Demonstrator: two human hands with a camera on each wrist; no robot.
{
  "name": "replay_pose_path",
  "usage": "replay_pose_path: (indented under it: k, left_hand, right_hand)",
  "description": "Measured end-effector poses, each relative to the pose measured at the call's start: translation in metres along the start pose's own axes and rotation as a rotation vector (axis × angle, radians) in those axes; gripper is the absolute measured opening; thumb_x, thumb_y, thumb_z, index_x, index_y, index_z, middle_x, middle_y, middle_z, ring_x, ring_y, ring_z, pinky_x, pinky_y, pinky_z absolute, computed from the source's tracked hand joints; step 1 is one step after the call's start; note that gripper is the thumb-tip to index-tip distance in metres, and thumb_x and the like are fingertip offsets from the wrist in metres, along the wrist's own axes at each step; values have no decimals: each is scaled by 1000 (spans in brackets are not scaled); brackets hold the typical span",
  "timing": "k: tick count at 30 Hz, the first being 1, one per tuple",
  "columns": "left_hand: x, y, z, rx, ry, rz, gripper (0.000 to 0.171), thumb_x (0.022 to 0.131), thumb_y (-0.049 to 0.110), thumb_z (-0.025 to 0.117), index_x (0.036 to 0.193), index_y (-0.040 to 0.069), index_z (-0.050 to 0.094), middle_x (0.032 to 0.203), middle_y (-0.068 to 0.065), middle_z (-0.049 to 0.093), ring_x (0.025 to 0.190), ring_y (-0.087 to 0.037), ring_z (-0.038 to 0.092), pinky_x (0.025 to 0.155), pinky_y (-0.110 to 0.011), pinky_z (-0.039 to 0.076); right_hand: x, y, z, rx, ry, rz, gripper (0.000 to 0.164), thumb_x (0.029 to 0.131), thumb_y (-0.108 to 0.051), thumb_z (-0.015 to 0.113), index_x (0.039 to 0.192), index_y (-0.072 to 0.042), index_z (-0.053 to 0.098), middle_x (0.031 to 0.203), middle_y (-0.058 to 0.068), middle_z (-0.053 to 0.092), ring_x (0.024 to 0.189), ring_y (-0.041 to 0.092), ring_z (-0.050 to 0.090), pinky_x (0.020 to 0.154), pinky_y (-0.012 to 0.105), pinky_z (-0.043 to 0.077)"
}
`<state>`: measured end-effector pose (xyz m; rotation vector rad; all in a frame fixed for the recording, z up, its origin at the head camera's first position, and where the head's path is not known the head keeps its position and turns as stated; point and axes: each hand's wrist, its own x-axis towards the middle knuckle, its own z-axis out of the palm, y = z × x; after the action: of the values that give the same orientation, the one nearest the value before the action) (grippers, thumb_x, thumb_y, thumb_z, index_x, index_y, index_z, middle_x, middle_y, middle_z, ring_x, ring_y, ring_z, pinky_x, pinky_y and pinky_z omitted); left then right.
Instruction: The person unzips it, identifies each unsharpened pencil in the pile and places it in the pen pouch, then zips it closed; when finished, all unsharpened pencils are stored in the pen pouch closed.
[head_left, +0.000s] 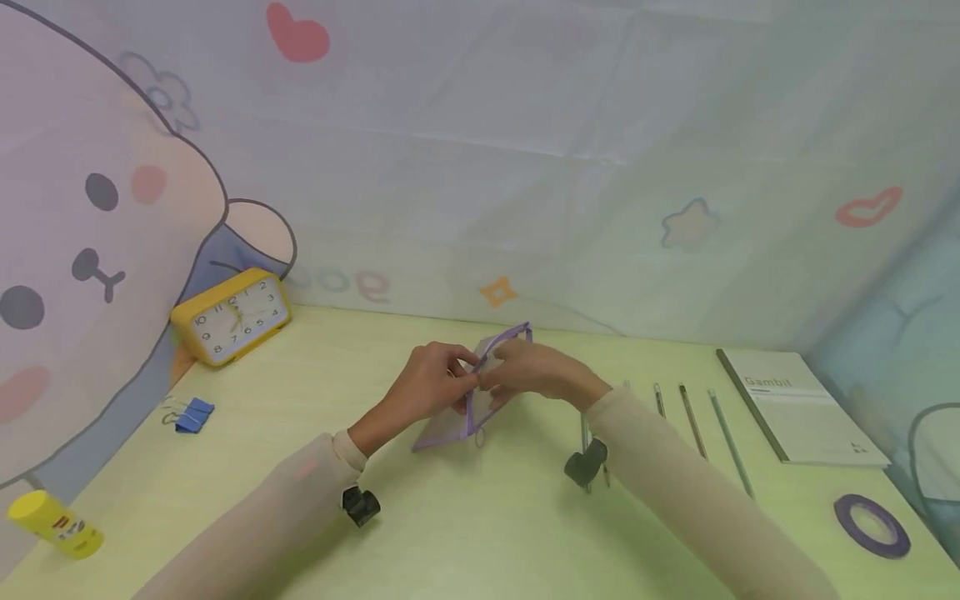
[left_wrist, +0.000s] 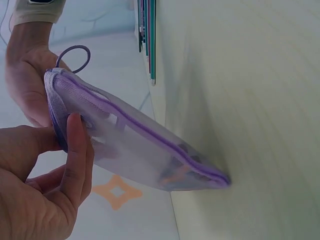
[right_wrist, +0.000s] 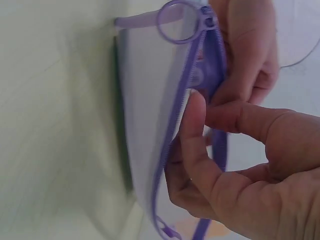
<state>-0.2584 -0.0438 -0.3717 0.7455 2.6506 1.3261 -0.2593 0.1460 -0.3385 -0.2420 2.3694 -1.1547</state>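
Note:
A translucent zip pouch (head_left: 444,429) with purple edging is held tilted above the middle of the table, its mouth parted. My left hand (head_left: 429,382) pinches its edge between thumb and fingers; those fingers lie against the clear side (left_wrist: 135,150). From the other side, my right hand (right_wrist: 250,165) has its thumb and curled fingers at the parted zip, gripping near the rim, some fingertips hidden by the pouch. A round purple pull ring (right_wrist: 177,22) hangs at one end of the zip. Whether anything lies inside cannot be made out.
Several pencils (head_left: 729,442) lie to the right, some partly under my right sleeve. Beyond them are a notebook (head_left: 810,408) and a purple tape roll (head_left: 872,527). On the left stand a yellow clock (head_left: 234,317), a blue binder clip (head_left: 193,415) and a glue stick (head_left: 56,523).

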Motion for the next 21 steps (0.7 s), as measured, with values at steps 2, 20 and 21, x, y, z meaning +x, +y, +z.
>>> replay_pose_path:
  k: [2, 20, 21]
  left_hand:
    - [0, 0, 0, -3, 1, 3, 30, 94, 12, 65, 122, 1, 71, 83, -13, 78, 55, -13, 72, 63, -29, 60]
    - [-4, -4, -5, -24, 31, -8, 33, 93, 15, 65, 122, 1, 70, 85, -14, 78, 53, -12, 71, 63, -29, 60]
    - [-4, -4, -6, -22, 32, -9, 33, 94, 15, 65, 122, 0, 70, 85, -13, 78, 53, -12, 71, 63, -29, 60]
  right_hand:
    - [-6, -2, -4, -63, 38, -37, 35, 93, -17, 64, 121, 3, 57, 114, 15, 67, 91, 19, 74, 94, 40, 53]
    - [-68, 47, -29, -555, 259, 39, 49, 97, -12, 61, 132, 20, 50, 120, 31, 63, 87, 30, 73, 91, 47, 57]
    - [-68, 53, -26, -539, 248, 56, 46, 97, -11, 61, 129, 20, 51, 112, 29, 64, 79, 27, 71, 84, 44, 58]
